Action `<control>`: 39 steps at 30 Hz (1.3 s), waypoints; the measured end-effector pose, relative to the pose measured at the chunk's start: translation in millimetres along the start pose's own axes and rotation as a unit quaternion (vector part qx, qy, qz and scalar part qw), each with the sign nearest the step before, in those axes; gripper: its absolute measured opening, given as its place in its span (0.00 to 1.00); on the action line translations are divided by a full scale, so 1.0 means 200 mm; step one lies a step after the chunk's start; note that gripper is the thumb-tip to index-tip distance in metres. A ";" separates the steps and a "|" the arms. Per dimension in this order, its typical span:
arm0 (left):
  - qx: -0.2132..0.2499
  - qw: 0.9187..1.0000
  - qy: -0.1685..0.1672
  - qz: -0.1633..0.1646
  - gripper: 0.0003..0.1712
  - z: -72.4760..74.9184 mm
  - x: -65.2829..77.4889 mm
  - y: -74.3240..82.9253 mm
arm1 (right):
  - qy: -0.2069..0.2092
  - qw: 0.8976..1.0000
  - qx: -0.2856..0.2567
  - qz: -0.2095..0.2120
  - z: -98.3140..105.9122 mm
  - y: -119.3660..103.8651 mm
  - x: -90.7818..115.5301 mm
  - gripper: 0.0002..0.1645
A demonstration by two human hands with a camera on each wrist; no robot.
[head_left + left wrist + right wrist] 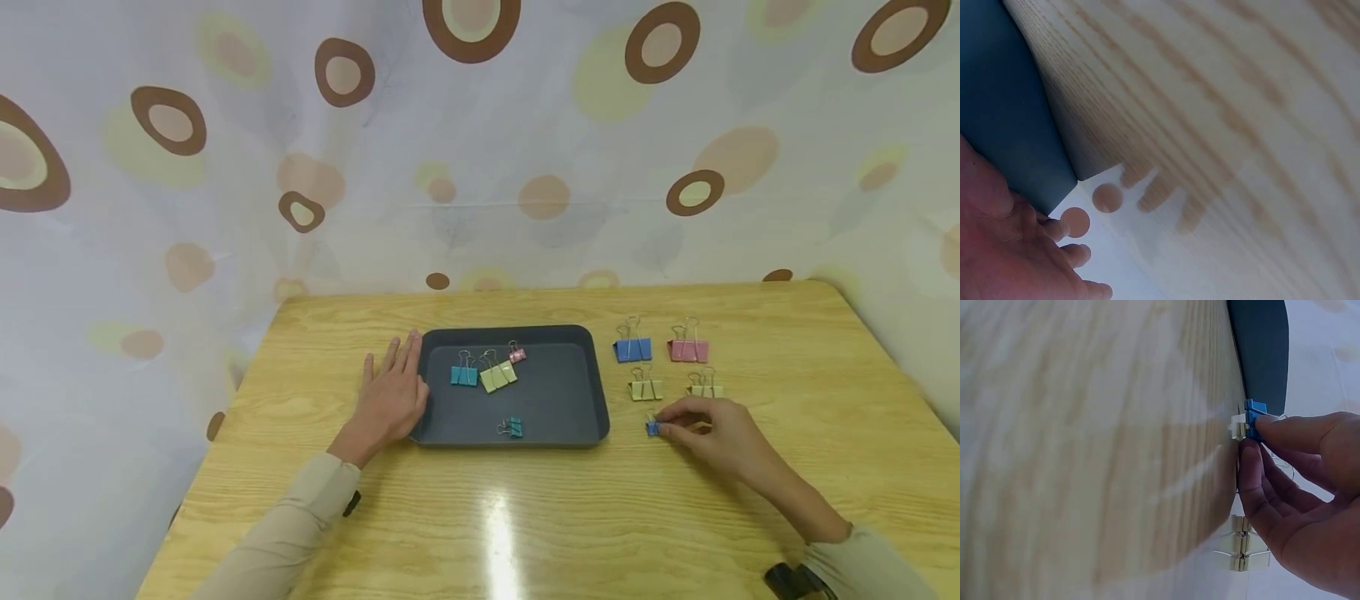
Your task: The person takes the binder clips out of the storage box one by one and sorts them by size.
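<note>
My right hand (723, 433) pinches a small blue binder clip (652, 428) between thumb and fingers, just right of a dark grey tray (558, 396). The same blue clip (1255, 417) shows at the fingertips in the right wrist view. At the tray's left rim, my left hand (387, 402) rests with straight, spread fingers. Inside the tray lie a teal binder clip (464, 377), a pale yellow-green one (498, 377) and a small pink one (517, 355) towards the back. A small teal clip (514, 427) lies near the front rim.
Right of the tray, a large blue binder clip (633, 350) and a pink one (688, 351) stand at the back. Before them are two yellow clips, one left (646, 390) and one right (705, 391), close above my right hand. A patterned cloth (495, 233) hangs behind the wooden table (420, 517).
</note>
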State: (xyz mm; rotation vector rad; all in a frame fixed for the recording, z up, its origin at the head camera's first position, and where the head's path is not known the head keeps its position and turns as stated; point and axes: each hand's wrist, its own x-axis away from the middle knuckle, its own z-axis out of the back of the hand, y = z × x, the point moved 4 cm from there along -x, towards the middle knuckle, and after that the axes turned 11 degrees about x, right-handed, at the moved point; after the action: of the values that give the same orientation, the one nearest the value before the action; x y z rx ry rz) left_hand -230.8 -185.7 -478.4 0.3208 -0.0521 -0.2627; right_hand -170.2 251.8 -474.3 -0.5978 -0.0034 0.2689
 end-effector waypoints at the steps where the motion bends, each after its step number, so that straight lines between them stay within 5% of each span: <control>1: 0.000 1.000 0.000 0.001 0.38 0.00 0.00 0.00 | -0.001 1.000 0.003 0.002 0.00 0.00 0.00 0.05; 24: 0.006 1.000 -0.001 0.002 0.39 0.00 0.00 0.00 | 0.028 1.000 0.007 0.005 0.04 0.01 -0.02 0.06; 39: 0.000 1.000 0.006 -0.005 0.39 0.00 0.01 -0.01 | 0.077 0.995 -0.038 0.052 0.05 -0.16 -0.07 0.09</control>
State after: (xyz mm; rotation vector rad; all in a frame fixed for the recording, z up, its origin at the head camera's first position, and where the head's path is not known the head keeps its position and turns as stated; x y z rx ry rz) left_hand -229.7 -187.4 -478.5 0.3219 -0.0377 -0.2699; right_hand -177.2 229.1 -447.2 -0.6936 0.1677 0.3231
